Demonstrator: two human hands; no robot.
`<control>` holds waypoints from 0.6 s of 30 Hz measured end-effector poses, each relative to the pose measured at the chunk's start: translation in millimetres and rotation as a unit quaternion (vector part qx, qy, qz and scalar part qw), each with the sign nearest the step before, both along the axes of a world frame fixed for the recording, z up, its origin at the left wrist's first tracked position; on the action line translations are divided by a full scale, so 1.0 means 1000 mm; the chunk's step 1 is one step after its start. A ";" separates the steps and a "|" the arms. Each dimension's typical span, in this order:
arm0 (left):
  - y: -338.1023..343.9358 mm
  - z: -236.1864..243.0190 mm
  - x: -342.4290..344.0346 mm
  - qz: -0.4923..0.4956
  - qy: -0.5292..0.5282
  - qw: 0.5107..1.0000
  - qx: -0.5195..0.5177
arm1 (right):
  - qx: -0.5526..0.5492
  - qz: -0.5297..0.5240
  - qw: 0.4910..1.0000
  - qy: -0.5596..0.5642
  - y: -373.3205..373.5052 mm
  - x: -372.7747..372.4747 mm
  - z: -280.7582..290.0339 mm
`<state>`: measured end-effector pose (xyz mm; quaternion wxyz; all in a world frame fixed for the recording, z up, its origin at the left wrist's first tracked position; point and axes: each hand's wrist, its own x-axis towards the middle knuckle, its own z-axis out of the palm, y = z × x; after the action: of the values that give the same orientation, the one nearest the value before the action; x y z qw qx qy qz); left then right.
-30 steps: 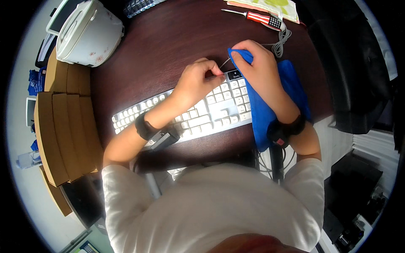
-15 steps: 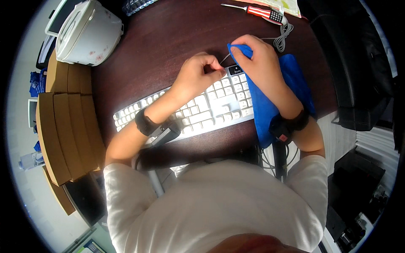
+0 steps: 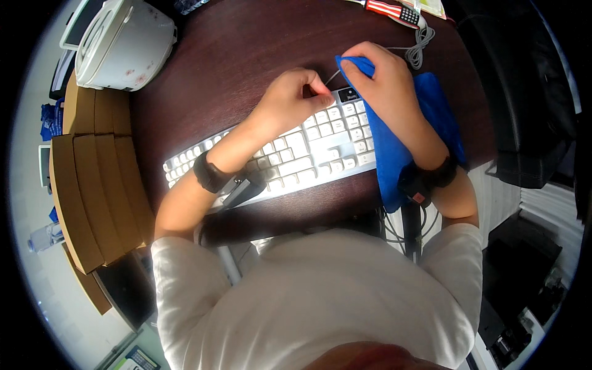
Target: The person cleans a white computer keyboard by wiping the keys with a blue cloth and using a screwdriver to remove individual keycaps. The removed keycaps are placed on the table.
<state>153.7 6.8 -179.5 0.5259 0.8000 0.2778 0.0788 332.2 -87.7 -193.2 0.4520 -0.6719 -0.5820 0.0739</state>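
Observation:
A white keyboard (image 3: pixel 296 166) with pale keys lies slantwise on the desk beneath my forearms. My left hand (image 3: pixel 290 95) is at its far edge, thumb and fingertips pinched together beside the small black panel (image 3: pixel 348 95). Whatever is between those fingertips is too small to make out. My right hand (image 3: pixel 391 80) grips one corner of a blue cloth (image 3: pixel 394 166), which drapes over the keyboard's right end and down past the desk edge. A thin grey cable (image 3: pixel 333 76) runs from the keyboard's far edge toward the cloth corner; where it passes under my right hand is hidden.
On the left, a white rice cooker (image 3: pixel 132 49) stands by brown cardboard boxes (image 3: pixel 102 185). Past my right hand lie a coiled cable (image 3: pixel 419 52) and a red-and-white striped screwdriver handle (image 3: pixel 391 10). A black padded seat (image 3: pixel 518 123) borders the desk's right side.
The whole view has shifted slightly, with desk items nearer the top edge. Both hands stay at the keyboard's far edge, and the right still grips the cloth corner.

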 end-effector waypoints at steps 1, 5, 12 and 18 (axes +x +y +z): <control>-0.001 0.005 0.003 0.012 0.021 1.000 -0.002 | 0.000 0.001 1.000 -0.004 0.000 0.001 0.000; 0.001 -0.001 0.001 0.006 0.023 1.000 0.017 | -0.011 0.001 1.000 0.004 0.000 -0.002 0.001; -0.001 -0.009 0.000 -0.001 0.003 0.995 0.098 | -0.007 0.004 1.000 -0.005 -0.001 -0.001 -0.001; 0.003 0.004 -0.004 -0.012 0.019 1.000 -0.010 | -0.017 0.010 1.000 0.001 0.000 0.000 0.002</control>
<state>149.3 9.6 -175.9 0.5295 0.7992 0.2792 0.0545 331.8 -87.2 -191.0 0.4401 -0.6734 -0.5872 0.0893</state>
